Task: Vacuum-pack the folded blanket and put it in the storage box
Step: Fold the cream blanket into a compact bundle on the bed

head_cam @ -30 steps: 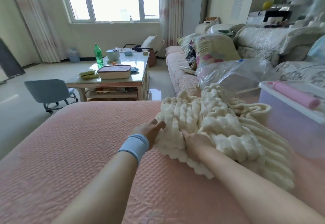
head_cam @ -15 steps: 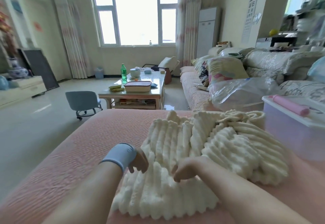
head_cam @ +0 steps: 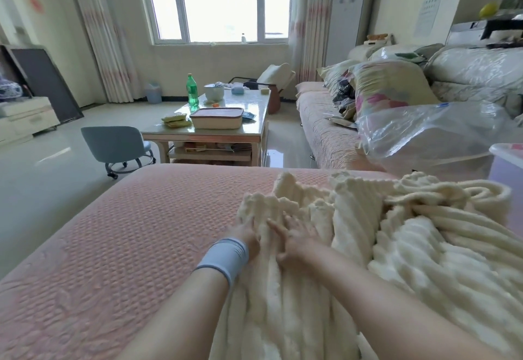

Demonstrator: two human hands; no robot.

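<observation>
A cream ribbed blanket [head_cam: 353, 260] lies rumpled and partly spread over the pink quilted cushion [head_cam: 127, 246] in front of me. My left hand [head_cam: 244, 236], with a blue wristband, grips a fold at the blanket's left edge, its fingertips buried in the pile. My right hand [head_cam: 295, 236] lies just beside it on top of the blanket with fingers stretched forward. A clear plastic vacuum bag [head_cam: 424, 130] sits puffed up on the sofa at the right. The translucent storage box [head_cam: 506, 158] shows only its corner at the right edge.
A pink sofa [head_cam: 325, 133] with pillows and bedding runs along the right. Ahead stands a coffee table [head_cam: 226, 133] holding a green bottle, a lidded container and small items. A small blue wheeled stool [head_cam: 116, 144] sits on the floor at left.
The blanket has been drawn toward me and spread longer over the cushion. Both hands slid forward along it and now lie close together. The view tilted up and the box slipped mostly out of frame.
</observation>
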